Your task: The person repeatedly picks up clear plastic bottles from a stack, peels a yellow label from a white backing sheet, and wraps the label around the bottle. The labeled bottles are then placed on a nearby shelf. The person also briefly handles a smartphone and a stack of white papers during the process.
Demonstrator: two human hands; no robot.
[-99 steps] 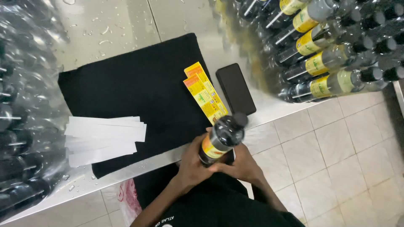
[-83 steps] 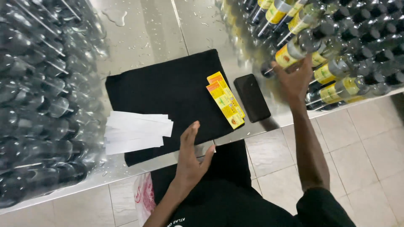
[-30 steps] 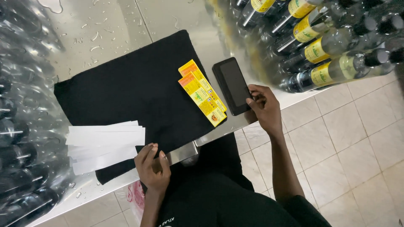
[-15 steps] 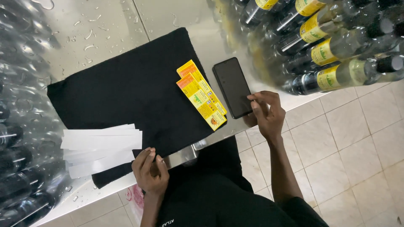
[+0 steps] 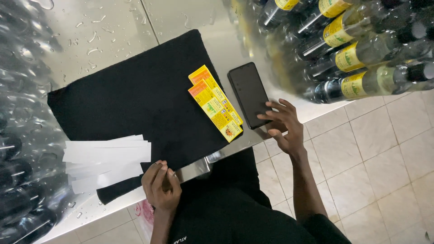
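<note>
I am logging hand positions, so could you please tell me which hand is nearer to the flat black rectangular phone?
Right. The right hand touches the flat black rectangular phone's near end; the left hand rests apart at the table edge.

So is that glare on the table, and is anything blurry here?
Head view: the wet steel table reflects light brightly, the bottles at left smear into soft grey blur, while the phone, yellow labels and both hands stay fairly sharp.

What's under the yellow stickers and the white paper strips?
A black cloth lies under the yellow labels and the white strips, spread on a wet steel table. The table beneath the cloth is hidden. The right hand touches the phone.
</note>
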